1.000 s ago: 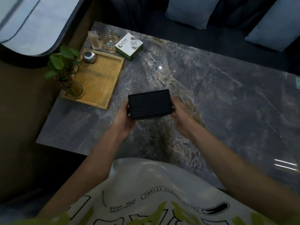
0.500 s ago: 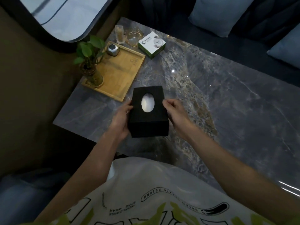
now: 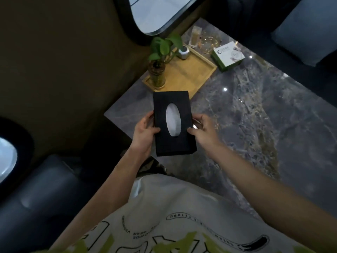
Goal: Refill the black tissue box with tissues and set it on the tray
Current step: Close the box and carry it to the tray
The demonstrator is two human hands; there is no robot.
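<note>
The black tissue box (image 3: 184, 143) is held in the air over the near left corner of the marble table, its top facing me. White tissue (image 3: 173, 121) shows through the oval opening. My left hand (image 3: 145, 131) grips the box's left long side, thumb on top. My right hand (image 3: 204, 131) grips the right long side. The wooden tray (image 3: 193, 73) lies just beyond the box's far end, near the table's left edge.
On the tray stand a potted green plant in a glass vase (image 3: 158, 70) and a small silver object (image 3: 183, 52). Behind it are a glass ashtray (image 3: 208, 42) and a green-white box (image 3: 228, 55). The marble table (image 3: 264, 115) spreads right; a dark seat (image 3: 36, 194) lies left.
The box was turned from bottom-up to top-up, then rotated lengthwise toward the tray. Both hands keep hold. My view has swung left.
</note>
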